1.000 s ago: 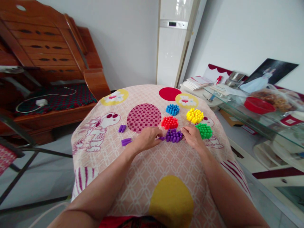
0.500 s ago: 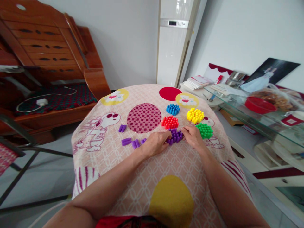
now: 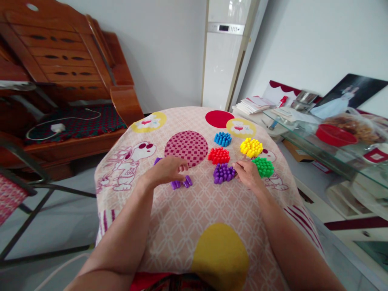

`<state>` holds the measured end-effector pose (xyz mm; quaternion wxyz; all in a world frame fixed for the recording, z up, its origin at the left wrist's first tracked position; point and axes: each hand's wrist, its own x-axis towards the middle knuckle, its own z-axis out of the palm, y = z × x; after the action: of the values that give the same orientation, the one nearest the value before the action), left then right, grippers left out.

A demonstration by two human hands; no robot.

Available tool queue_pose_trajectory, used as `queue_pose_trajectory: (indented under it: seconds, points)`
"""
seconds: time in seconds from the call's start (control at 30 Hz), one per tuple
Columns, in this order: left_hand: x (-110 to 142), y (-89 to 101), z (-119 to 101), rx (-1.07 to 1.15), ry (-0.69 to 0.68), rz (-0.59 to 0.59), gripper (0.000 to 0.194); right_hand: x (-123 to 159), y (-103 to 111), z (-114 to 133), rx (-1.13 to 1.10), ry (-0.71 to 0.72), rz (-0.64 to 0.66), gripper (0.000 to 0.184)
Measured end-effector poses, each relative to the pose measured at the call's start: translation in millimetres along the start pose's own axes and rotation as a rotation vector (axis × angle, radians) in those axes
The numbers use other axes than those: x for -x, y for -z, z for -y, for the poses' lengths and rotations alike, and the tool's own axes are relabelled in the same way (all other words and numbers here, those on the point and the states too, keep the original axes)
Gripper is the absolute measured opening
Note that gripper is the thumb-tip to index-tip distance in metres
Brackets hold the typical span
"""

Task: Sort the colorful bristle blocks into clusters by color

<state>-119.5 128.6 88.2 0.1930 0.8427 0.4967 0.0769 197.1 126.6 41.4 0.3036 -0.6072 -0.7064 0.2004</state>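
Note:
My left hand hovers at the left of the table with its fingers curved and apart, holding nothing that I can see. Under and beside it lie loose purple plastic pegs, partly covered by the hand. Toward the right, a bunch of purple pegs stands upright, packed close together. My right hand rests against the right side of that bunch, fingertips pinched together; what sits between them is hidden. Around it stand bunches of red pegs, blue pegs, yellow pegs and green pegs.
A patterned cloth covers the round table. On the right is a glass shelf with a red bowl, papers and a photo. A wooden bench stands at the left, a tall white air conditioner behind.
My left hand has left the standing purple bunch and moved left over the loose purple pegs, its fingers opening. My right hand has stayed beside the bunch. The view has shifted slightly.

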Motion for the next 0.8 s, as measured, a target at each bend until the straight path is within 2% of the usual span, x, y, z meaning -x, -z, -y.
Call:
queue_pose_trajectory:
  seconds: [0.07,0.17,0.3,0.43,0.6,0.8]
  points:
    - [4,-5.0,3,-0.010,-0.020,0.071,0.029,0,0,1,0.001,-0.002,0.003,0.034]
    - [5,-21.2,-5,-0.037,-0.049,0.080,0.034,0,1,1,0.003,-0.002,0.007,0.035]
    - [-2,-32.1,-14,-0.075,-0.078,-0.007,0.024,0,1,0,0.008,-0.004,0.007,0.035]
    - [-7,-26.1,-21,-0.031,-0.078,-0.102,0.023,0,1,0,0.006,-0.007,0.006,0.034]
    - [-8,-20.8,-50,0.119,-0.236,-0.272,0.024,-2,1,1,0.006,-0.006,0.013,0.032]
    - [-17,-36.4,-92,0.116,-0.353,-0.298,0.017,-2,4,6,0.043,-0.002,0.020,0.034]
